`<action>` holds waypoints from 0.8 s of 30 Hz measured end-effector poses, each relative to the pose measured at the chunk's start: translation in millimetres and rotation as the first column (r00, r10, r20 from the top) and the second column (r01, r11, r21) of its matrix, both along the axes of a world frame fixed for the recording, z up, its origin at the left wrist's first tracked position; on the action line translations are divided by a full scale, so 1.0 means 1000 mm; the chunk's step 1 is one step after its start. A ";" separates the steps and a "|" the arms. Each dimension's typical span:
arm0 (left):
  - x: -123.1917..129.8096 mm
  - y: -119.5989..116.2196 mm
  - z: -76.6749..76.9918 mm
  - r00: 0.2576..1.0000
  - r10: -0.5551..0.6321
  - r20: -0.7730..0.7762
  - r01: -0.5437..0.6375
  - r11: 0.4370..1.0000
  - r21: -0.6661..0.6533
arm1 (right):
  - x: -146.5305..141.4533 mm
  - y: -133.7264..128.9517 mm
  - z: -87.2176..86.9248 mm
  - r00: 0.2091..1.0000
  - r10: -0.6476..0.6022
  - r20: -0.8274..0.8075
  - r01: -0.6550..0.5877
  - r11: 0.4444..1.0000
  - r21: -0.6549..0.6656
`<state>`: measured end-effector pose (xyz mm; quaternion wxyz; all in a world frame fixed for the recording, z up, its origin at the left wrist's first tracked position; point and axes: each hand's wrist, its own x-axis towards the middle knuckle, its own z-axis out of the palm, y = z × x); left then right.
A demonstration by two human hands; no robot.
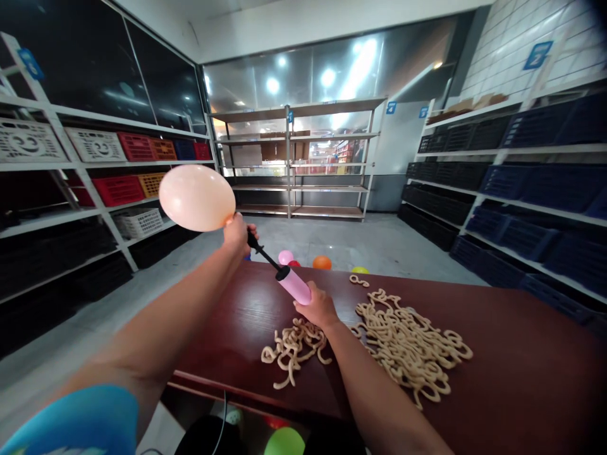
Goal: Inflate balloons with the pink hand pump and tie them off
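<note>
A pale peach balloon (196,198), round and inflated, hangs at the upper left, its neck pinched in my left hand (237,232). That hand is also at the black handle end of a hand pump, whose black rod is drawn out. My right hand (318,306) is wrapped round the far end of the pump's pink barrel (294,286), above the dark red table (227,341). On the table, a small heap of beige curly pieces (294,349) lies below my right hand. A larger heap of such pieces (410,344) lies to the right of my right forearm.
Balloons lie on the floor past the table, among them an orange one (322,262) and a pink one (286,257). A green balloon (284,442) is below the near edge. Shelves with crates (137,146) line both sides.
</note>
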<state>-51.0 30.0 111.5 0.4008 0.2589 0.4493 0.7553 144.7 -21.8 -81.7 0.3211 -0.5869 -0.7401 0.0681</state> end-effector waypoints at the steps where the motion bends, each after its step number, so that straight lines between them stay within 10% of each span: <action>1: 0.008 0.001 -0.014 1.000 -0.018 -0.003 0.018 1.000 -0.011 | 0.000 0.000 0.000 1.000 -0.001 0.007 0.001 1.000 -0.002; 8: 0.051 -0.007 -0.064 0.994 -0.110 0.002 0.110 0.992 -0.066 | 0.003 -0.003 0.005 1.000 -0.010 0.022 0.011 1.000 -0.020; 19: -0.014 0.000 0.037 0.999 -0.047 0.019 0.047 0.999 0.002 | 0.005 0.000 0.010 0.997 0.015 -0.072 -0.016 1.000 -0.021; 24: -0.024 0.002 0.046 0.992 -0.115 0.051 0.109 0.989 0.099 | 0.005 0.003 0.002 0.997 0.028 -0.066 -0.030 0.999 -0.021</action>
